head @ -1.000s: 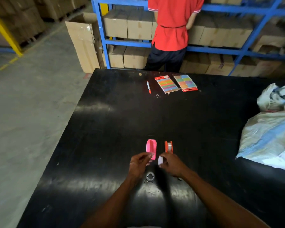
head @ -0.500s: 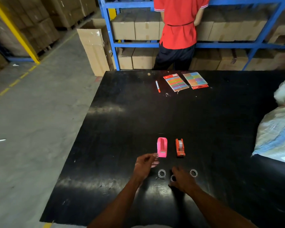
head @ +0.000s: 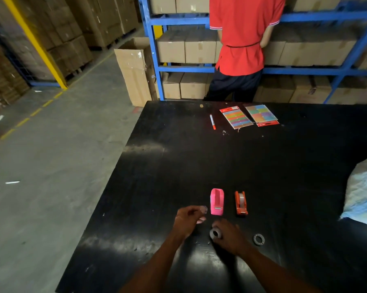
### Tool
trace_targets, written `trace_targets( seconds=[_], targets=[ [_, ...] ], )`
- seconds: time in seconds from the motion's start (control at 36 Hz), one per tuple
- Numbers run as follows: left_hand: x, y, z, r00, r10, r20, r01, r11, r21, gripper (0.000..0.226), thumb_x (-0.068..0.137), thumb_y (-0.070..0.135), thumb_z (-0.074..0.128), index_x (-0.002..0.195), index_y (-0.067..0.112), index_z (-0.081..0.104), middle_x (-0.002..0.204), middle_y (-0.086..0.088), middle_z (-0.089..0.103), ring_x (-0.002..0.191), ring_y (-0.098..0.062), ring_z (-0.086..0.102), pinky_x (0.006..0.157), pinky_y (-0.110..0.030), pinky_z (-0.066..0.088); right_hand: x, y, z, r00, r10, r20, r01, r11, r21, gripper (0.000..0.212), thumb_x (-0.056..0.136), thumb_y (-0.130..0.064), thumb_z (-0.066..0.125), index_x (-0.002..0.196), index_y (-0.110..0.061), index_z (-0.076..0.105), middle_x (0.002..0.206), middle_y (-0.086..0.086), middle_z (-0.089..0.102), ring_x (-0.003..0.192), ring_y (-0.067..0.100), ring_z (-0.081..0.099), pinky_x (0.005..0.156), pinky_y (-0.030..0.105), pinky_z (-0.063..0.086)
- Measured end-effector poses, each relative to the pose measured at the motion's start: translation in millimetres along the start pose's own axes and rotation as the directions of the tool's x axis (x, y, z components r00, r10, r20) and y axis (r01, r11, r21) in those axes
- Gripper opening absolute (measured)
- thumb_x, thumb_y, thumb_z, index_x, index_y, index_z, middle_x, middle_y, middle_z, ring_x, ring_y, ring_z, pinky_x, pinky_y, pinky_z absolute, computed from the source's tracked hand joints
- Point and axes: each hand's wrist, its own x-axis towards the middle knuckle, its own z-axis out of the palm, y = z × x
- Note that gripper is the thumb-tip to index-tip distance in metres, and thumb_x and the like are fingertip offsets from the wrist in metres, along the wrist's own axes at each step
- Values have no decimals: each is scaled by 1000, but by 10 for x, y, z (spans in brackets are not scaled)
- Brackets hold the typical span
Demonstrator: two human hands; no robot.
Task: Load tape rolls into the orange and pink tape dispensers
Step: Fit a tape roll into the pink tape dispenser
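Two dispensers stood side by side on the black table [head: 178, 166]: pink dispenser [head: 216, 201] empty, orange dispenser [head: 241, 203] loaded. Of two loose rolls, the right hand [head: 229, 235] gripped one tape roll [head: 215, 234]; the second roll [head: 259, 239] lay apart. The left hand [head: 188, 218] pinched a small clear piece [head: 203, 209]

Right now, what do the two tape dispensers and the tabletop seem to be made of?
Pink dispenser: likely moulded plastic, uniform bright colour, smooth faces. Orange dispenser: apparently the same kind of plastic, with a pale roll showing inside. Table: a black, semi-gloss sheet, perhaps laminate or painted board; it shows soft glare patches and scuffs, but the exact material cannot be told.
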Motion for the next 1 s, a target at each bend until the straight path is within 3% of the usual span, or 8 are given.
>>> trace_targets(
  seconds=[0.08, 0.17, 0.31, 0.36, 0.42, 0.64, 0.81, 1.0],
  targets=[
    [53, -26, 25, 1000, -25, -4, 25, 999, -26, 20, 90, 3, 63, 106, -7, 70, 93, -12, 74, 67, -11, 70, 67, -19, 58, -17, -4, -153, 991, 17, -131, 29, 941, 336, 28, 83, -30, 69, 109, -24, 59, 103, -3, 64, 92, 11, 63, 82, 29, 48],
    [75, -9, 94, 998, -53, 19, 54, 998, -43, 19, 93, 2, 58, 106, -9, 68, 75, 1, 76, 59, -7, 69, 60, -16, 56, 21, -45, -400, 984, 60, -166, 36, 853, 520, 32, 87, -13, 71, 116, -20, 59, 102, -4, 67, 86, -1, 66, 72, 14, 50],
    [72, 32, 256, 996, -50, 73, 56, 994, -89, 16, 93, 5, 58, 100, 0, 72, 70, -1, 75, 61, -9, 68, 62, -16, 56, 59, 43, -630, 986, 75, -151, 54, 708, 704, 43, 81, -1, 75, 120, -10, 60, 114, 10, 70, 99, 21, 71, 79, 35, 59],
    [64, 46, 321, 994, -45, 97, 55, 993, -103, 16, 94, 5, 57, 99, 3, 72, 70, 0, 74, 62, -8, 68, 62, -16, 55, 55, 45, -670, 988, 51, -149, 73, 693, 717, 41, 78, 6, 75, 113, -12, 62, 110, 13, 72, 99, 23, 72, 84, 38, 58],
    [55, 61, 365, 993, -34, 112, 46, 993, -105, 16, 93, 5, 58, 94, 8, 74, 70, 1, 75, 62, -9, 68, 63, -16, 55, 35, 29, -706, 986, 33, -162, 95, 692, 716, 41, 76, 8, 75, 108, -15, 62, 106, 10, 72, 96, 21, 72, 82, 32, 58],
    [30, 54, 409, 992, -35, 122, 45, 996, -76, 14, 91, 17, 64, 90, 12, 77, 78, -6, 74, 69, -13, 68, 66, -20, 55, -37, 36, -768, 982, -14, -191, 140, 733, 666, 42, 77, -2, 79, 115, -10, 62, 111, 4, 71, 98, 9, 71, 82, 21, 56],
    [12, 5, 398, 996, -20, 93, 22, 999, -24, 14, 90, 23, 67, 88, 16, 79, 78, -4, 75, 71, -13, 69, 66, -22, 54, 20, 54, -714, 975, -19, -220, 160, 748, 644, 39, 75, 0, 79, 109, -11, 63, 109, 8, 71, 98, 18, 72, 88, 32, 58],
    [35, -33, 343, 997, -32, 76, 27, 997, 73, 14, 88, 18, 68, 93, 9, 78, 78, -6, 75, 68, -9, 68, 63, -18, 54, 31, 45, -656, 978, -23, -208, 146, 788, 598, 39, 74, -4, 81, 108, -12, 64, 108, 6, 72, 101, 18, 70, 88, 31, 57]
  ],
)
